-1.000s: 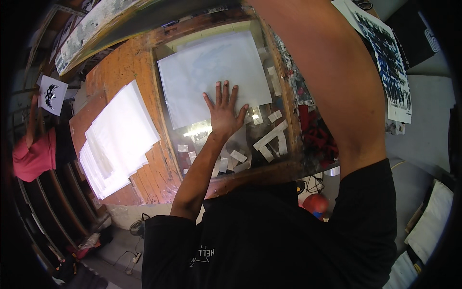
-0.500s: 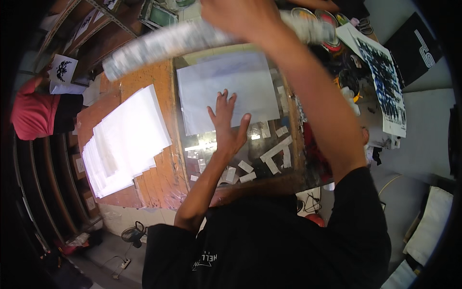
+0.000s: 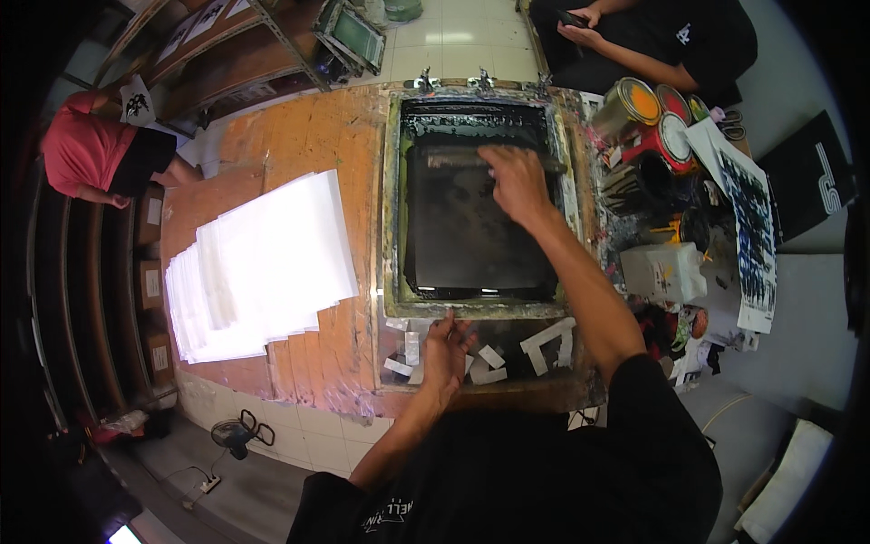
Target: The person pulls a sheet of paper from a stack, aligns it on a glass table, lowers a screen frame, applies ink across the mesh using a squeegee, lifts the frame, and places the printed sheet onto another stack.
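A screen-printing frame (image 3: 391, 218) lies flat on the table, its mesh (image 3: 480, 245) dark and wet-looking, with black ink toward the far end. My right hand (image 3: 521, 181) is closed on a squeegee (image 3: 453, 160), a dark bar lying across the far part of the mesh. At the frame's near edge is my left hand (image 3: 446, 354), its fingers a little apart and the tips touching or close to the rim. Beneath that hand, a glass panel (image 3: 426, 374) carries several short tape strips (image 3: 489, 356). Whatever lies under the mesh is hidden.
White paper sheets (image 3: 272, 263) are fanned out on the wooden table (image 3: 349, 136) at left. Ink cans (image 3: 634, 102) and a plastic container (image 3: 664, 272) crowd the right side. One person sits beyond with a phone (image 3: 573, 20); another in red (image 3: 91, 145) stands by shelves at left.
The raised frame has come down, covering the sheet on the glass. My left hand has left that sheet for the near rim. My right hand has gone from the frame to the squeegee.
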The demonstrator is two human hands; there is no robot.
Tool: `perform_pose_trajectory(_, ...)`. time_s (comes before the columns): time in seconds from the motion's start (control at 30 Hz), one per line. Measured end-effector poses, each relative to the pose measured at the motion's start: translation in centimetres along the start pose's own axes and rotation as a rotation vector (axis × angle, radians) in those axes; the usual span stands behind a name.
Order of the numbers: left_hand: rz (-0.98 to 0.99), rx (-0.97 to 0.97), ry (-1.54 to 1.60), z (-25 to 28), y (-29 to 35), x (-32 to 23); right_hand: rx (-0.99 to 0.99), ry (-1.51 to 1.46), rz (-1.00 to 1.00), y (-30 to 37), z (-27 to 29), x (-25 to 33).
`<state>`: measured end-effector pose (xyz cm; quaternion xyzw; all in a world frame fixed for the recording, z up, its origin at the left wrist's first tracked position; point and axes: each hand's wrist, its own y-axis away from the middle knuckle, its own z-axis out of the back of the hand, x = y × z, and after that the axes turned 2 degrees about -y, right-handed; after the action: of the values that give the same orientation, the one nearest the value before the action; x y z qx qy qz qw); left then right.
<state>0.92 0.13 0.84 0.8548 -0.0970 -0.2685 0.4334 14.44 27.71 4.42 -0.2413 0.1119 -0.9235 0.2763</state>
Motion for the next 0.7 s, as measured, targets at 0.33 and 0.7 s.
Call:
perform_pose_trajectory(0.33, -0.056, 0.037, -0.089, 0.5, 0.8, -0.2, 0.246, 0.22, -0.132, -6.3, -5.4, -2.3)
perform_pose_trajectory(0.7, -0.064, 0.05, -0.148, 0.5, 0.7, -0.4, 0.316, 0.113, -0.195, 15.7, 0.9, 13.7)
